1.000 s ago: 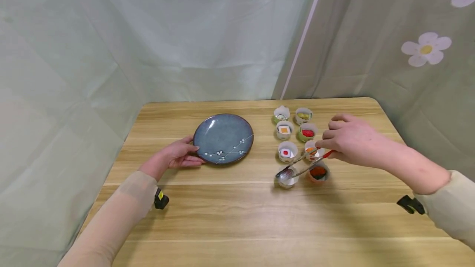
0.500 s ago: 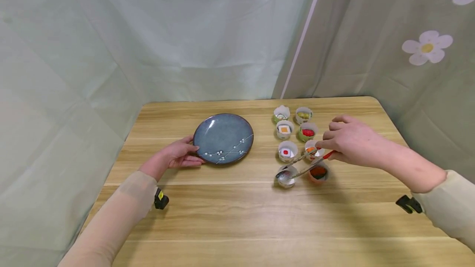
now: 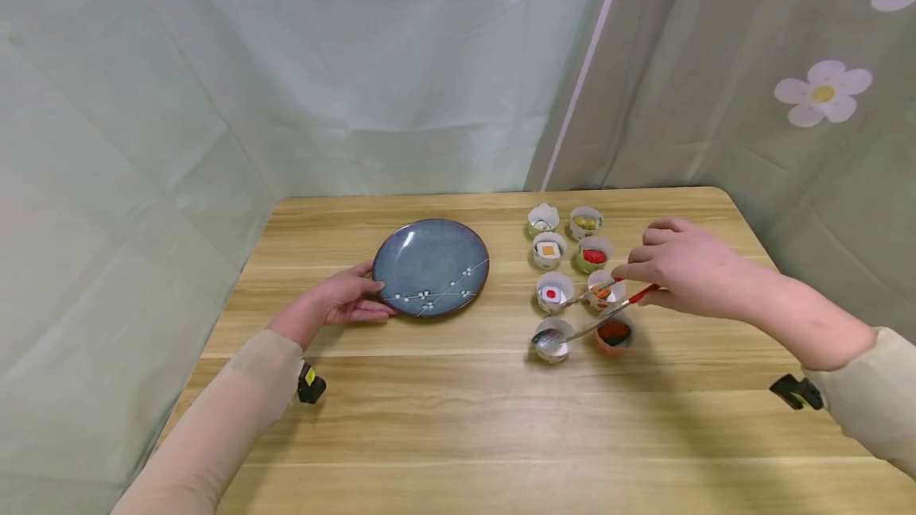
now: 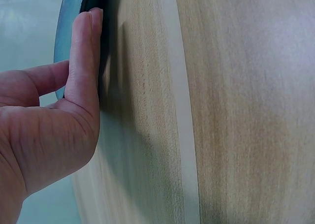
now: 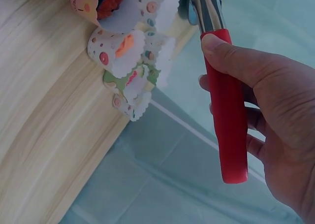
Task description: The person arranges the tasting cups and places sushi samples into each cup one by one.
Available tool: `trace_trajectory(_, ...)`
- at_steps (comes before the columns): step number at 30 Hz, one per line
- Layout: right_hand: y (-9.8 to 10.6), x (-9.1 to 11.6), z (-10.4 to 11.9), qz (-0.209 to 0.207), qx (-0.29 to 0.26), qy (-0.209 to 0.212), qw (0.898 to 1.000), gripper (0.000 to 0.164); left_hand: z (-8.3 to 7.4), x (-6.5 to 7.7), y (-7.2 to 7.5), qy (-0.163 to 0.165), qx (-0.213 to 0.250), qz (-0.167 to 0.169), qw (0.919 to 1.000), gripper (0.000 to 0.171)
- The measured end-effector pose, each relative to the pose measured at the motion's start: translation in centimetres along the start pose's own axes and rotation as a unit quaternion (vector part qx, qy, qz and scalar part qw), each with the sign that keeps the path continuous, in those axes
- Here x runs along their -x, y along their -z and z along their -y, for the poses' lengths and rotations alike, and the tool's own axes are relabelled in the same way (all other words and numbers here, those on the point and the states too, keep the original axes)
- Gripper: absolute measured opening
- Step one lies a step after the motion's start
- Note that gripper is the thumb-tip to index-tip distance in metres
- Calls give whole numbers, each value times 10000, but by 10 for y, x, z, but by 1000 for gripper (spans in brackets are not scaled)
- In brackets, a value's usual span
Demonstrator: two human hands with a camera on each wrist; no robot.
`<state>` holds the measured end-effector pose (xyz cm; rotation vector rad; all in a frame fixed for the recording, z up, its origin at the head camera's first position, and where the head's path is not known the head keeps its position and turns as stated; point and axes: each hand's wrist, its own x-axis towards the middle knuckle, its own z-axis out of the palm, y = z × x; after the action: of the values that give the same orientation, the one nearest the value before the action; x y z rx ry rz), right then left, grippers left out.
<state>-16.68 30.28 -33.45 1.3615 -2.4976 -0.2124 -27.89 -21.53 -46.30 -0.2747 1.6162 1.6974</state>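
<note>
My left hand [image 3: 355, 298] holds the near left rim of a blue-grey plate [image 3: 429, 261] with a white blossom pattern. Its thumb lies on the rim; in the left wrist view the straight fingers [image 4: 84, 56] go beneath it. My right hand [image 3: 690, 265] grips metal tongs [image 3: 601, 324] by their red handles [image 5: 226, 115]. The tongs' two arms stand apart, and one rounded end lies over the nearest left paper cup [image 3: 560, 352], partly hiding its inside. Beside it, another cup [image 3: 604, 350] holds a dark piece with an orange-red top.
Several more paper cups stand in two columns behind, with small food-like pieces such as a white one with a red centre [image 3: 550, 294] and a red one [image 3: 593, 256]. The wooden table [image 3: 458, 412] meets curtains [image 3: 429, 70] at the back and sides.
My right hand has shifted slightly up and right, and the arms of the tongs have spread a little. The left hand and plate look the same.
</note>
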Motion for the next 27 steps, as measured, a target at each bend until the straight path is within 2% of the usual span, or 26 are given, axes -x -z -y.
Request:
trace_trajectory(14,4,-2,0,273,-74,-280,9992,58,0,0,0,-26,43,20,10000,75)
trace_trajectory(27,-6,-4,1,503,-153,-472,9975,63,0,-1,0,-16,31,-25,10000,76)
